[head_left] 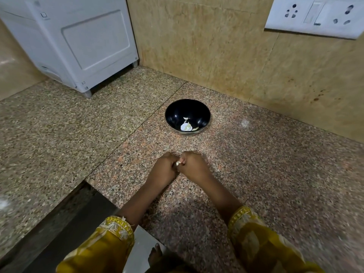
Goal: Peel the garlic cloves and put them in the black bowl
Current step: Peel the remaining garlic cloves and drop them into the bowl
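Note:
A black bowl (187,116) stands on the speckled granite counter near the tiled wall. Inside it lie a pale garlic piece (186,126) and a few thin scraps of skin. Closer to me, my left hand (164,166) and my right hand (194,164) meet knuckle to knuckle above the counter. Between their fingertips shows a small white garlic clove (178,163), pinched from both sides. Most of the clove is hidden by the curled fingers.
A white appliance (78,42) on short feet stands at the back left. A white socket plate (315,16) is fixed on the beige tiled wall at the upper right. The counter drops off at a dark edge (65,219) at the lower left.

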